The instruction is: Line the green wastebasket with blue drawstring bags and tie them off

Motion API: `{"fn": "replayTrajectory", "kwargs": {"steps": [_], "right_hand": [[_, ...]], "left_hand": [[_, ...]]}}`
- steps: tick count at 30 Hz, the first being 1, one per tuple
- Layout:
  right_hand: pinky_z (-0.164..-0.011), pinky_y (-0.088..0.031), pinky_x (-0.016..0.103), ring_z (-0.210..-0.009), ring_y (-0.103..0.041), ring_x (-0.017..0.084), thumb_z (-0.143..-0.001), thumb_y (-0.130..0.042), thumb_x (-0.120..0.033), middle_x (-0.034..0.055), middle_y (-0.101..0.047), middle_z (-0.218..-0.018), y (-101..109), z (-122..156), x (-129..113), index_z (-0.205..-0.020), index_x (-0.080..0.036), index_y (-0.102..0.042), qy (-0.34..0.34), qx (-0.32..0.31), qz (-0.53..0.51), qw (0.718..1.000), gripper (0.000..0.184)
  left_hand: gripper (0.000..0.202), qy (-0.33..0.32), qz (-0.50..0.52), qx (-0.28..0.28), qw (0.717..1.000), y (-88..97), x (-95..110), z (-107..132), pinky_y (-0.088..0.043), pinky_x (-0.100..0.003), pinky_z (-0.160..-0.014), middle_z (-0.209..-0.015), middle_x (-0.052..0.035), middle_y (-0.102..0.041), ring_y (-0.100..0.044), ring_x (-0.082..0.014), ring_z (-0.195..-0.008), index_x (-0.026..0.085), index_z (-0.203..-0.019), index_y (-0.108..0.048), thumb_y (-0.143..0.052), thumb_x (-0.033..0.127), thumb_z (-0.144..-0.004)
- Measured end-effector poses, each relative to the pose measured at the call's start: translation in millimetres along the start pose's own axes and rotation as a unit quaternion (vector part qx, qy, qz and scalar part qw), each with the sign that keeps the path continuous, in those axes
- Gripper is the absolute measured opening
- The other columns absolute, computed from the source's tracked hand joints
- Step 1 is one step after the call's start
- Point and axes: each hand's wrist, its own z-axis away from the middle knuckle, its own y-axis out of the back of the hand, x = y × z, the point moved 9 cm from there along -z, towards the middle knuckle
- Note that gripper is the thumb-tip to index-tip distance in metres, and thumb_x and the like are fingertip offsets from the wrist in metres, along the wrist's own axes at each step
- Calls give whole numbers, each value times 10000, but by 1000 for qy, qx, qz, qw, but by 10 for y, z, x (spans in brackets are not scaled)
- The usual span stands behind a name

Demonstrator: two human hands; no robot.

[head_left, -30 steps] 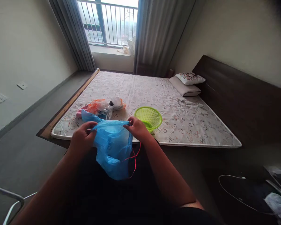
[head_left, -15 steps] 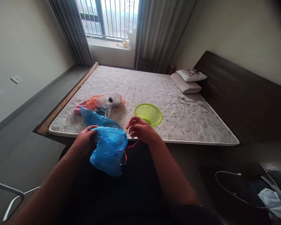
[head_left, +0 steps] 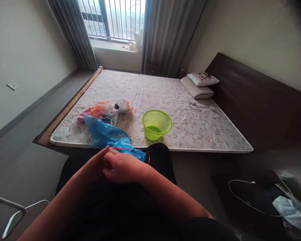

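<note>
Left hand (head_left: 95, 164) against right hand (head_left: 122, 166), lower, on blue bag (head_left: 105, 134)

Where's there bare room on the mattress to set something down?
The widest stretch of lettered mattress lies between the green basket and the pillows; another lies behind the white bag, toward the window. It's crowded at the near left, where the blue bag meets the orange bag.

A lime-green plastic basket (head_left: 157, 125) stands open side up on a letter-printed mattress (head_left: 190, 132), near a crumpled orange-and-clear plastic bag (head_left: 102, 111). Two stacked pillows (head_left: 197, 87) lie beside the dark headboard (head_left: 256, 90); grey curtains (head_left: 168, 36) flank the railed window (head_left: 112, 20).
</note>
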Motion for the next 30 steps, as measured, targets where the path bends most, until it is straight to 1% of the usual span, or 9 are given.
{"fn": "replayTrajectory", "kwargs": {"steps": [4, 8, 12, 17, 19, 22, 25, 27, 30], "right_hand": [[-642, -516, 342, -810, -710, 254, -923, -648, -320, 118, -770, -977, -474, 142, -164, -990, -163, -715, 18, -187, 100, 977, 184], [-668, -537, 345, -817, -697, 240, -924, -627, -305, 112, -752, -1043, -537, 263, -223, -1010, -170, -723, 61, -195, 94, 974, 187], [-922, -565, 297, -1022, -683, 176, -905, -594, -157, 67, -707, -1207, -175, 353, -101, -1125, -199, -675, 132, -104, -65, 984, 238], [-1128, -484, 433, -1331, -568, 237, -863, -745, -234, 95, -630, -1383, 381, 386, 830, -1375, -261, -565, -32, 199, -154, 967, 544], [-1118, -476, 457, -1264, -598, 254, -788, -857, -371, 88, -654, -1321, 263, 329, 1054, -1379, -260, -575, -80, 155, -143, 974, 663], [-896, -523, 349, -950, -644, 197, -840, -799, -517, 15, -688, -1019, 106, 248, 1190, -1157, -230, -679, -114, 72, -174, 976, 444], [-760, -468, 276, -806, -581, 153, -901, -706, -533, -23, -626, -843, 245, 237, 1229, -937, -206, -673, -122, 112, -217, 962, 331], [-743, -453, 261, -796, -566, 148, -911, -665, -471, -24, -618, -830, 430, 282, 1282, -896, -207, -644, -133, 181, -245, 943, 265], [-735, -444, 262, -777, -555, 149, -874, -641, -372, -25, -612, -817, 721, 409, 1379, -866, -216, -605, -147, 275, -265, 912, 160]], "left_hand": [[377, 95, -100, 57, 989, 191, -210, 51, -587, -352, -822, -985, -97, -795, -746, -286, -952, 176, -1040, -796, -906, 303, -702], [314, 103, -121, 32, 987, 72, -236, 16, -538, -276, -634, -861, -96, -776, -704, -202, -694, 117, -942, -783, -917, 239, -685], [217, 6, -15, 101, 995, 78, 31, 11, -567, -257, -626, -812, -60, -757, -702, -178, -661, 133, -922, -746, -865, 152, -742], [307, -69, 37, 133, 988, 99, 330, 141, -611, -277, -598, -845, -59, -753, -719, -187, -662, 150, -1084, -724, -828, 160, -796], [338, -86, 29, 137, 986, 95, 410, 191, -614, -284, -578, -846, -52, -750, -712, -188, -650, 163, -1079, -726, -862, 215, -775], [393, -115, -17, 158, 980, 121, 529, 260, -594, -264, -572, -815, -43, -744, -691, -180, -642, 168, -980, -733, -945, 315, -683], [485, -135, -135, 148, 970, 136, 645, 283, -578, -270, -639, -844, -48, -753, -690, -203, -711, 172, -943, -749, -1000, 374, -580], [465, -146, -268, 152, 940, 204, 732, 280, -522, -252, -627, -800, -29, -730, -652, -204, -704, 193, -919, -766, -1001, 345, -547], [334, -179, -469, 242, 830, 478, 952, 322, -393, -238, -588, -701, -3, -662, -573, -196, -654, 238, -880, -772, -935, 263, -590]]}}
